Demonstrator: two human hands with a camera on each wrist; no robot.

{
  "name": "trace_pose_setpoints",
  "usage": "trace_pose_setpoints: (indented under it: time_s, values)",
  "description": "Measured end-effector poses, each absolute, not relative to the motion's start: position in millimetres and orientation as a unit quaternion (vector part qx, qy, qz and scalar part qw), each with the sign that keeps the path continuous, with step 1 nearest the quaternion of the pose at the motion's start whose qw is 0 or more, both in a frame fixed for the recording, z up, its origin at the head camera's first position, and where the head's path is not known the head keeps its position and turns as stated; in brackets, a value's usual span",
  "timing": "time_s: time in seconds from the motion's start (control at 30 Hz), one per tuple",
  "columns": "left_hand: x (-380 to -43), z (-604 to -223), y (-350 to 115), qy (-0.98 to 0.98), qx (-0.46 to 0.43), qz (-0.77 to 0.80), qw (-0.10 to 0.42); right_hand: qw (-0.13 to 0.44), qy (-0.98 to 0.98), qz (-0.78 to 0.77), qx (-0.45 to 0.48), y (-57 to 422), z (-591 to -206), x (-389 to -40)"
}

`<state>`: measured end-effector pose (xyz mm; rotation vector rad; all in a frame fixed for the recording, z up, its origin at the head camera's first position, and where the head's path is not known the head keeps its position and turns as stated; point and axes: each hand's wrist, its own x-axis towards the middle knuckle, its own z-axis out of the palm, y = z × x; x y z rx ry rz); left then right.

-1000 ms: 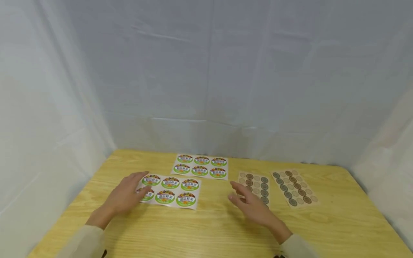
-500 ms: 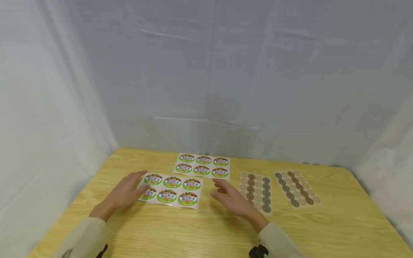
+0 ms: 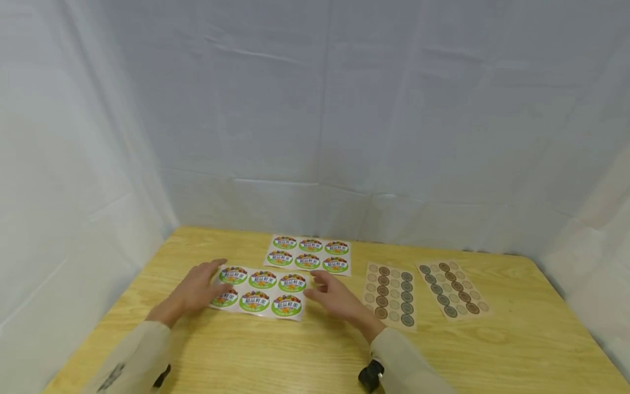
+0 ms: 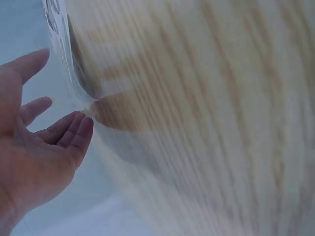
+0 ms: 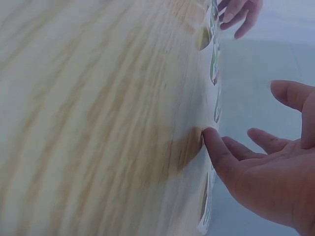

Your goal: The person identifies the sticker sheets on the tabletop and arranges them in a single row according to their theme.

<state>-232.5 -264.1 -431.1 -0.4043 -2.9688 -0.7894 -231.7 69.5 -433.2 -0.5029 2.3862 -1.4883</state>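
Observation:
On the wooden table lies the near sticker sheet [image 3: 261,294], white with two rows of round green fruit labels. My left hand [image 3: 193,291] is at its left edge, thumb and fingers apart, the thumb overlapping a lower label in the head view. At the right edge is my right hand [image 3: 338,298], its thumb and fingers spread around the upper corner. In the left wrist view the left hand [image 4: 42,142] has its lower fingertips down at the tabletop beside the sheet. In the right wrist view a lower fingertip of the right hand [image 5: 266,167] meets the surface by the sheet.
Just behind lies a matching fruit sticker sheet [image 3: 308,254], close to the back edge. To the right are two tan sheets of small round stickers, one nearer [image 3: 394,295] and one farther right [image 3: 454,289]. White curtains [image 3: 315,137] hang behind and at both sides.
My right hand has moved left, from beside the nearer tan sheet to the right edge of the near fruit sheet. My left hand has stayed almost in place.

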Motion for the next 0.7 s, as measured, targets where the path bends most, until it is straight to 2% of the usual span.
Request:
trace_pose_setpoints:
  time_s: [0.7]
  values:
    - [-246.7, -427.8, -259.0, -0.97, -0.079, -0.224, -0.043, 0.071, 0.911, -0.387, -0.121, 29.8, -435.9, -234.5]
